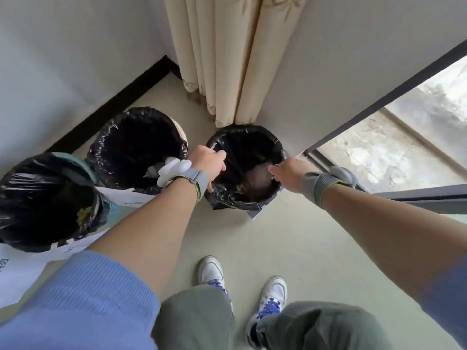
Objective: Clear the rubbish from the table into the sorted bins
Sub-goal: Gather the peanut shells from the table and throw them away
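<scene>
Three bins with black liners stand on the floor in a corner. My left hand (208, 161) is closed in a fist at the left rim of the right bin (243, 129), seemingly on the liner's edge. A small brown scrap (210, 187) shows just under that wrist; I cannot tell if I hold it. At the same bin's right rim, my right hand (286, 174) pinches the liner. Greyish rubbish (255, 179) lies inside this bin. The middle bin (101, 147) holds white crumpled rubbish (174, 166). The left bin (25, 173) contains a yellowish scrap (83, 214).
A beige curtain (227, 59) hangs right behind the right bin. A dark-framed floor-level window (404, 137) runs along the right. White paper labels (126, 197) hang on the bins' fronts. My shoes (274, 294) stand on the pale floor just before the bins.
</scene>
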Demonstrator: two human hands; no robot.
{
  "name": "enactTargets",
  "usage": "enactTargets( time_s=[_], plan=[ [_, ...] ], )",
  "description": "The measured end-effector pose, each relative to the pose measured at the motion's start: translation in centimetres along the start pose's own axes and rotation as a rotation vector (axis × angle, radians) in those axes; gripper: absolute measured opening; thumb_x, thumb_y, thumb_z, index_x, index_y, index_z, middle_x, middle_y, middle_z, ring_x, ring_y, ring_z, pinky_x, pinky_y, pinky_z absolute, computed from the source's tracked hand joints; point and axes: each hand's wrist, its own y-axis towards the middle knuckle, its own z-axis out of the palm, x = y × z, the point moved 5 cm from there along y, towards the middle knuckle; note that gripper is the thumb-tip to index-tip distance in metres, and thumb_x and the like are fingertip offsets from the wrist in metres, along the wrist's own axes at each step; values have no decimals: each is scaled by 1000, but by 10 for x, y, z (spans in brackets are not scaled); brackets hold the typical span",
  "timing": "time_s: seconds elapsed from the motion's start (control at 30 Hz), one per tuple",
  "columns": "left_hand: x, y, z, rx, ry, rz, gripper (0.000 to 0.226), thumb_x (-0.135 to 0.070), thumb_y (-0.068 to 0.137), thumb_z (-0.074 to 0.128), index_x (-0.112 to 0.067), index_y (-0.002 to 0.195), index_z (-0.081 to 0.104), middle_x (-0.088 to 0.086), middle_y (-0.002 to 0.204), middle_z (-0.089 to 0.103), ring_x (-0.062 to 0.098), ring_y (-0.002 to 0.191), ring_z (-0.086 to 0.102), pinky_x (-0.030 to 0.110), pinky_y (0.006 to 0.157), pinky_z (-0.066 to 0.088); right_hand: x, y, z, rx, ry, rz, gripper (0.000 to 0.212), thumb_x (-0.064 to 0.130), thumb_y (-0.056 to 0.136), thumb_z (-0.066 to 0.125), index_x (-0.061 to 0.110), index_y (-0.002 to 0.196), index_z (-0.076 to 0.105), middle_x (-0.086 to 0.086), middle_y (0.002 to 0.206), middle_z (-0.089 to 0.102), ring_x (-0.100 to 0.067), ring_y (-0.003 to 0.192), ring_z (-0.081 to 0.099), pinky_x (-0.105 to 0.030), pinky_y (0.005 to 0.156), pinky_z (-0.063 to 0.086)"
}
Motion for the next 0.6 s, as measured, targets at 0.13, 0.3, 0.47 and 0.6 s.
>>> enactTargets(
  time_s=[0.13, 0.3, 0.47, 0.6],
  plan=[
    [23, 81, 65, 29, 41, 60, 43, -27, 84, 49, -15, 45, 60, 4, 44, 53, 26, 46, 47, 31, 62, 47, -14, 88, 63, -7, -108, -46, 42, 44, 95, 48, 9, 91, 71, -14, 92, 66, -35, 89, 64, -31, 75, 48],
    [56, 152, 121, 43, 160, 87, 42, -29, 88, 43, -6, 64, 68, 5, 53, 59, 28, 55, 53, 33, 77, 55, -16, 166, 131, 105, -209, -116, 39, 46, 92, 53, 12, 100, 72, -10, 95, 67, -32, 91, 65, -32, 79, 51],
    [78, 209, 158, 5, 369, 151, 43, -34, 87, 42, -3, 91, 71, 19, 90, 73, 37, 82, 67, 43, 86, 55, -20, 218, 192, 239, -333, -182, 32, 21, 101, 48, 11, 129, 61, -9, 129, 60, -28, 116, 59, -32, 90, 52],
    [85, 232, 170, 14, 491, 191, 42, -33, 91, 43, -1, 94, 70, 20, 91, 72, 35, 74, 64, 44, 85, 56, -20, 240, 198, 243, -448, -293, 31, 27, 93, 61, 11, 119, 65, -11, 115, 67, -25, 107, 65, -25, 74, 47]
  ],
)
